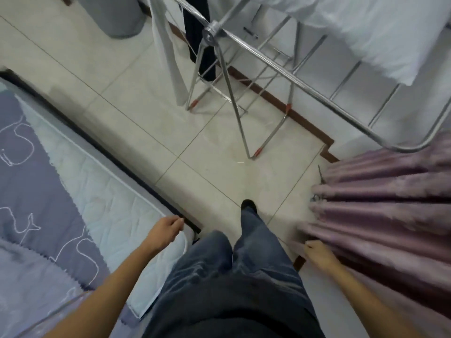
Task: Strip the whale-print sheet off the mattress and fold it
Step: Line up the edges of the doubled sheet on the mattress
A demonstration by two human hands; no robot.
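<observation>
The grey-purple whale-print sheet [31, 196] lies loose on the mattress [97, 189] at the left, its zigzag edge pulled back so the pale quilted top shows along the near side. My left hand [166, 230] hovers over the mattress corner, fingers loosely curled, holding nothing. My right hand [317, 252] hangs beside my leg close to the curtain, fingers curled and empty. I stand on the floor between bed and curtain.
A metal drying rack [244, 76] with hanging clothes and a white duvet [380, 32] stands ahead. Pink curtain folds [380, 203] fill the right side. A grey bin [117, 13] sits at the far left on the tiled floor [151, 98].
</observation>
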